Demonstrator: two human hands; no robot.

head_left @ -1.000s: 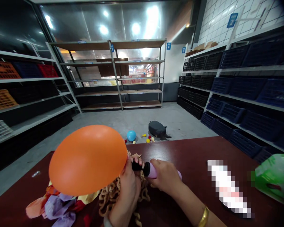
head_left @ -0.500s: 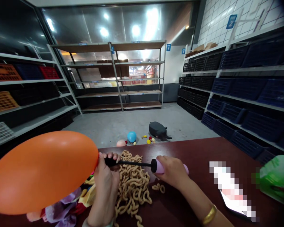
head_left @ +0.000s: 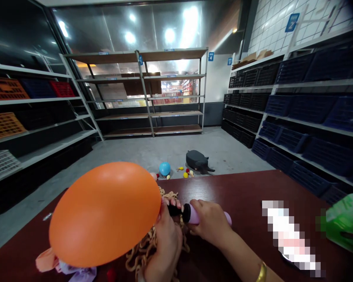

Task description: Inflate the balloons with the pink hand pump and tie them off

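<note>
A large inflated orange balloon [head_left: 106,213] hangs over the left part of the table. My left hand [head_left: 168,231] is closed round its neck and the black nozzle end of a hand pump [head_left: 187,213]. Wrapped round the pump's lilac barrel is my right hand [head_left: 209,220]. The pump is pushed together, its two ends nearly touching. Beneath my left hand lies a pile of tan curly snacks [head_left: 139,250], partly hidden by the balloon and arm. Limp uninflated balloons [head_left: 73,271] in lilac and peach show under the orange one.
On the dark red table [head_left: 247,188], a blurred-out phone-like object [head_left: 291,239] and a green bag [head_left: 345,221] lie to the right. A blue balloon [head_left: 164,169] and a dark grey plush-looking thing [head_left: 198,160] are on the floor beyond. Shelves with crates [head_left: 300,150] line the sides.
The pump has gone from stretched out, with its black rod showing, to pushed together. My left hand and the orange balloon moved right toward my right hand, which stayed nearly in place.
</note>
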